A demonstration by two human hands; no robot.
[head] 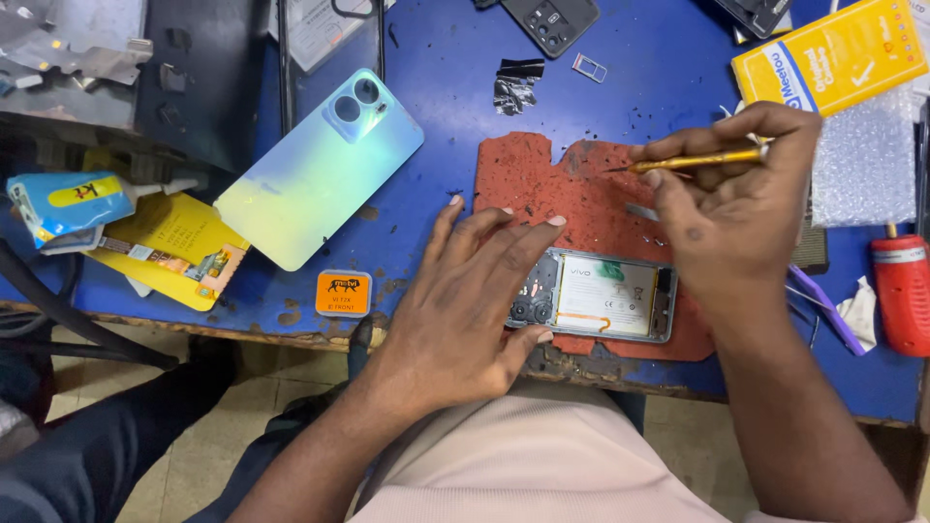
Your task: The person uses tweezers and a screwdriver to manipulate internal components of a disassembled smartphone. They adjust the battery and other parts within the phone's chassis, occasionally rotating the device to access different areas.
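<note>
An opened phone point(605, 295) with its battery and boards exposed lies on a worn red mat point(552, 179) at the front edge of a blue table point(659, 68). My left hand point(465, 300) rests flat on the mat, fingers spread, its thumb against the phone's left end. My right hand point(741, 208) hovers over the phone's right end and pinches a thin yellow-handled tool point(693, 161), whose dark tip points left above the mat. The phone's removed back cover point(315, 169), iridescent blue-green with a camera block, lies face up to the left.
A glue tube point(73, 203) and a yellow card point(170, 247) sit at far left, a small orange box point(343, 292) near the front edge. At right are a yellow carton point(833, 53), bubble wrap point(862, 160) and a red tool point(901, 291). A black case point(550, 21) and crumpled foil point(515, 89) lie behind.
</note>
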